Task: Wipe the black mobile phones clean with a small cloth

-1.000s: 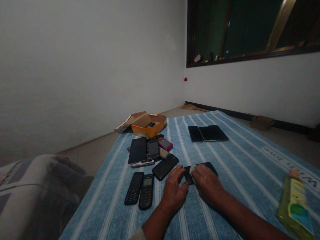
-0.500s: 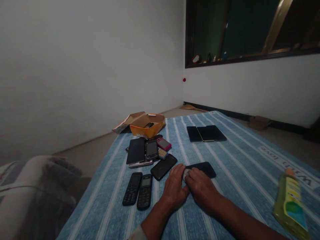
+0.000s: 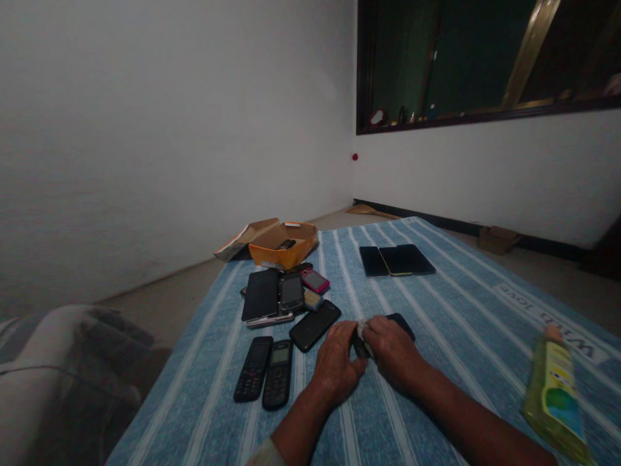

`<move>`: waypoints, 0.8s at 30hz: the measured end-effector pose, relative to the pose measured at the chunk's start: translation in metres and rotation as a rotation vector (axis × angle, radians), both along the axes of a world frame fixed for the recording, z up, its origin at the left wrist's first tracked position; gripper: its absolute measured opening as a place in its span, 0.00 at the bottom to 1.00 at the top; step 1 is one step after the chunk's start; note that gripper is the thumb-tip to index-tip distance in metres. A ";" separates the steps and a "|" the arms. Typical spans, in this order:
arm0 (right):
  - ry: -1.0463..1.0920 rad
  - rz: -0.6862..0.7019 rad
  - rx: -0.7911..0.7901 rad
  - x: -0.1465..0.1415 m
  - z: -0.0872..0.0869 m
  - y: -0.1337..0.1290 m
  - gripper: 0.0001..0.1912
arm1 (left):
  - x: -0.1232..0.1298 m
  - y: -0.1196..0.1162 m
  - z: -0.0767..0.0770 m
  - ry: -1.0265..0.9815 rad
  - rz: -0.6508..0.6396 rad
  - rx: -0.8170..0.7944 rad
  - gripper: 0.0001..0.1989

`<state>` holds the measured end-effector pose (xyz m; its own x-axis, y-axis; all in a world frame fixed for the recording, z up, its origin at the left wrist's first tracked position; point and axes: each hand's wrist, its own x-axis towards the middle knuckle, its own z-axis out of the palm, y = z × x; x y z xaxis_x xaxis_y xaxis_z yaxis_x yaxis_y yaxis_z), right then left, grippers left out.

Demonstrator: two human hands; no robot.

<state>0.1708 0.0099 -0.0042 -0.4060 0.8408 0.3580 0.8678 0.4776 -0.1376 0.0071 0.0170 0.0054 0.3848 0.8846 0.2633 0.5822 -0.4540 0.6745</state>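
Striped cover (image 3: 204,388) beneath the work: wiping appears to be in hand, the right hand (image 3: 392,344) pinched on a pale wad (image 3: 361,329) over a dark phone (image 3: 402,323) lying under both hands. Left hand (image 3: 336,356) curls about the phone's left end (whether clamped, cannot tell), and another stroke would call for a steady hold. Open box (image 3: 277,258) contains a small phone (image 3: 287,244); bottle (image 3: 538,398), yellow liquid

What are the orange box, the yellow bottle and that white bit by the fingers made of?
Orange box: probably cardboard, thin-walled, dull brown inside. Yellow bottle: likely smooth plastic; it looks see-through beside its label. White bit: maybe cloth or tissue, dull-looking, but mostly hidden.
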 end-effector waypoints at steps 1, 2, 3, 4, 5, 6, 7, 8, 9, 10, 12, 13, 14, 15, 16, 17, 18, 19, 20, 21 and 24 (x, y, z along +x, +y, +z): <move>-0.005 -0.030 -0.009 0.005 0.000 0.003 0.10 | 0.000 0.000 0.000 -0.007 0.002 -0.007 0.27; -0.010 -0.066 -0.018 0.010 0.000 0.006 0.10 | 0.000 -0.001 0.001 -0.014 0.006 -0.013 0.27; -0.016 -0.108 -0.026 0.016 0.001 0.009 0.09 | 0.000 -0.001 0.002 -0.018 0.008 -0.018 0.27; -0.023 -0.153 -0.032 0.021 0.001 0.012 0.09 | 0.000 -0.001 0.003 -0.020 0.010 -0.021 0.27; -0.032 -0.191 -0.037 0.026 0.002 0.014 0.10 | 0.000 -0.002 0.003 -0.021 0.012 -0.022 0.26; -0.040 -0.226 -0.040 0.029 0.002 0.015 0.10 | 0.000 -0.002 0.003 -0.021 0.015 -0.021 0.26; -0.047 -0.250 -0.039 0.032 0.003 0.016 0.10 | 0.000 -0.002 0.003 -0.021 0.020 -0.018 0.26; -0.051 -0.262 -0.036 0.033 0.003 0.016 0.11 | 0.000 -0.002 0.003 -0.020 0.025 -0.015 0.26; -0.051 -0.260 -0.031 0.032 0.003 0.015 0.11 | 0.001 -0.002 0.002 -0.018 0.028 -0.011 0.26; -0.047 -0.242 -0.024 0.029 0.003 0.013 0.10 | 0.001 -0.002 0.001 -0.017 0.031 -0.008 0.26; -0.034 -0.179 -0.007 0.019 0.001 0.007 0.09 | 0.001 -0.002 -0.001 -0.017 0.034 -0.003 0.27; -0.028 -0.138 0.001 0.013 -0.001 0.003 0.09 | 0.001 -0.002 -0.002 -0.019 0.036 0.000 0.27; -0.023 -0.107 0.013 0.006 -0.002 0.000 0.09 | 0.000 -0.002 -0.003 -0.022 0.038 0.006 0.27; -0.016 -0.067 0.022 -0.001 -0.003 -0.004 0.09 | 0.000 -0.001 -0.004 -0.024 0.037 0.013 0.26; -0.007 -0.027 0.030 -0.007 -0.004 -0.007 0.10 | 0.000 -0.001 -0.005 -0.024 0.034 0.022 0.25; -0.001 -0.001 0.033 -0.012 -0.005 -0.010 0.11 | 0.000 -0.001 -0.005 -0.022 0.027 0.030 0.24; 0.006 0.018 0.032 -0.015 -0.005 -0.013 0.12 | 0.000 -0.001 -0.005 -0.020 0.020 0.037 0.22; 0.011 0.027 0.027 -0.016 -0.005 -0.014 0.13 | -0.001 -0.001 -0.005 -0.016 0.014 0.040 0.21; 0.016 0.025 0.018 -0.015 -0.005 -0.015 0.13 | -0.001 -0.001 -0.005 -0.012 0.011 0.038 0.21; 0.020 0.017 0.006 -0.012 -0.004 -0.015 0.13 | 0.000 -0.002 -0.005 -0.008 0.012 0.032 0.22; 0.028 -0.057 -0.032 0.006 -0.001 -0.013 0.13 | 0.000 -0.003 -0.003 -0.003 0.023 0.009 0.25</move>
<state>0.1769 -0.0035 -0.0055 -0.3474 0.8734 0.3412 0.8889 0.4226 -0.1769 0.0072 0.0143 0.0020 0.3635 0.8908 0.2728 0.5904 -0.4467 0.6722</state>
